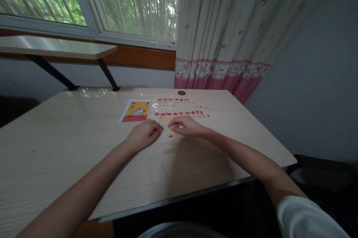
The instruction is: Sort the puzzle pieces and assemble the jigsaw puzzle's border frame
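Observation:
Small jigsaw puzzle pieces lie in rows on the table, with a red row (pixel 179 113) just beyond my hands and mixed yellow, red and white ones (pixel 181 105) farther back. My right hand (pixel 186 125) is closed in a pinch over the table, with a yellow puzzle piece (pixel 171 127) at its fingertips. Close by on the left, my left hand (pixel 145 133) is curled, its thumb and fingertips together; whatever they hold is hidden. A few joined yellow pieces (pixel 171 135) lie just below the right fingers. Left of the rows is a picture sheet (pixel 137 111) showing a white animal on yellow and red.
The pale wooden table (pixel 69 148) has its front edge close to my body. A raised shelf (pixel 56 46) on black legs stands at the back left. Near the back edge is a dark round cable hole (pixel 181 92). A curtain (pixel 220 44) hangs beside the window, behind the table.

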Demonstrator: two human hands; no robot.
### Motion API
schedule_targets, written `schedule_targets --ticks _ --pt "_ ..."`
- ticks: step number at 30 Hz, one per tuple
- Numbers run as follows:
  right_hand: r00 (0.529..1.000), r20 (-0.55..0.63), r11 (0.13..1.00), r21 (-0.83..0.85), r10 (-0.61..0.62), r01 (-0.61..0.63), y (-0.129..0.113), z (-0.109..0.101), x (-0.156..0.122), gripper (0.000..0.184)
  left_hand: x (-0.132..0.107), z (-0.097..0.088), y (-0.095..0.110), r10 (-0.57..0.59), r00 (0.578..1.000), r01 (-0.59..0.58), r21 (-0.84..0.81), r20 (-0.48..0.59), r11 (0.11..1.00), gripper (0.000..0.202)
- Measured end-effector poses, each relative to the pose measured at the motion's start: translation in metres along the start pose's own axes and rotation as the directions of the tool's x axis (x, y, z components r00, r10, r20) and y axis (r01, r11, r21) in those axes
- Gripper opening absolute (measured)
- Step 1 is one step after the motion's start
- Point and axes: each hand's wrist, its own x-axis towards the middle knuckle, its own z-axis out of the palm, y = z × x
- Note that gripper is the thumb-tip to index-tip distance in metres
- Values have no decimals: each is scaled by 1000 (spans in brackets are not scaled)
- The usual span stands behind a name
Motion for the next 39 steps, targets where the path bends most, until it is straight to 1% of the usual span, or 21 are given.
schedule_targets --ticks 4,6,8,10,13,15,17,19,21,23,25,27,29,31,34,36,39 --pt "990 -98 986 142 103 -88 3 -8 -37 12 3 9 28 8 1000 -13 -181 -28 983 22" --pt "982 -151 981 171 115 -89 2 -8 -47 11 4 13 40 15 999 -27 -257 -50 966 22" --pt "972 -208 978 193 114 -73 1 -6 -50 13 6 15 49 -5 998 -18 -328 -68 945 21" --pt "960 -242 964 253 141 -77 0 0 -49 15 6 16 53 -57 994 17 -398 -89 917 20" --pt "941 -260 915 390 216 -102 1 10 -46 21 7 18 54 -147 984 76 -508 -101 858 22" --pt "932 -273 898 428 239 -105 1 14 -46 27 7 19 53 -181 980 101 -571 -85 814 24" --pt "927 -288 909 403 238 -108 0 15 -46 28 7 21 52 -212 975 127 -626 -62 770 25" --pt "931 -306 940 327 197 -92 -2 13 -48 26 9 23 51 -249 968 157 -679 -39 717 25" --pt "938 -331 979 197 106 -41 -2 9 -49 24 10 25 50 -272 962 181 -723 -10 666 26" --pt "935 -355 999 41 5 11 -2 5 -50 21 11 24 50 -270 963 187 -741 8 645 27" --pt "928 -370 996 -93 -47 13 -1 1 -50 19 10 22 48 -251 968 170 -722 -5 671 27" --pt "919 -392 985 -167 -36 -33 1 -3 -51 19 8 18 44 -206 977 129 -642 -46 756 25" --pt "910 -414 978 -184 12 -97 5 -4 -52 19 5 14 37 -108 991 55 -489 -81 870 22" --pt "916 -394 974 -172 71 -150 10 -2 -52 19 2 12 31 16 995 -46 -334 -94 941 21" --pt "947 -287 963 -184 141 -199 18 4 -51 20 -1 12 27 136 990 -142 -175 -43 974 26" --pt "959 -225 956 -198 172 -218 21 8 -50 20 -1 12 28 174 985 -173 -115 -1 978 30" --pt "959 -184 947 -202 214 -249 19 11 -48 20 0 13 30 198 980 -196 -54 33 979 32"
